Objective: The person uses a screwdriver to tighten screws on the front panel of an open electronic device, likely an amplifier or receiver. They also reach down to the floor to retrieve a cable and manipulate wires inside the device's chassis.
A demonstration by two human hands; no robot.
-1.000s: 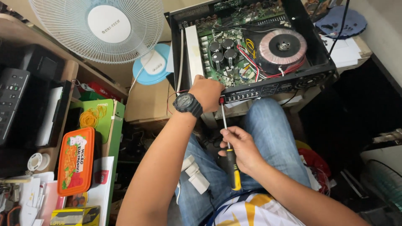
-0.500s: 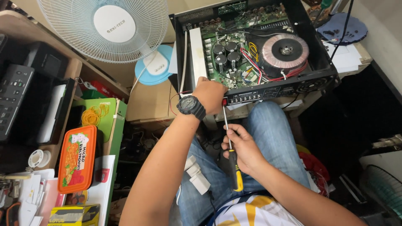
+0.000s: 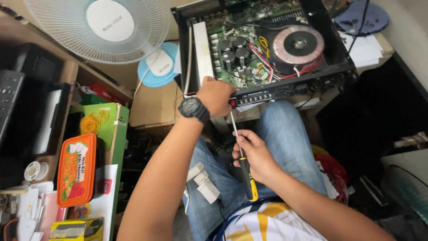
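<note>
Black-and-yellow screwdriver [image 3: 244,167] clenched in right hand [image 3: 254,154], tip at front panel of the open amplifier chassis [image 3: 267,49] resting over the knees. Left hand [image 3: 217,94] clamps the chassis edge. Looks heavy, rigid; exposed circuit board [image 3: 243,53] fragile, so hold the metal frame.

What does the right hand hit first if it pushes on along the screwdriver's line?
Most likely the black front panel of the open amplifier chassis. The right hand holds the screwdriver pointing up at the panel's left end, right by the left hand gripping that corner. Whether the tip already touches is unclear.
</note>
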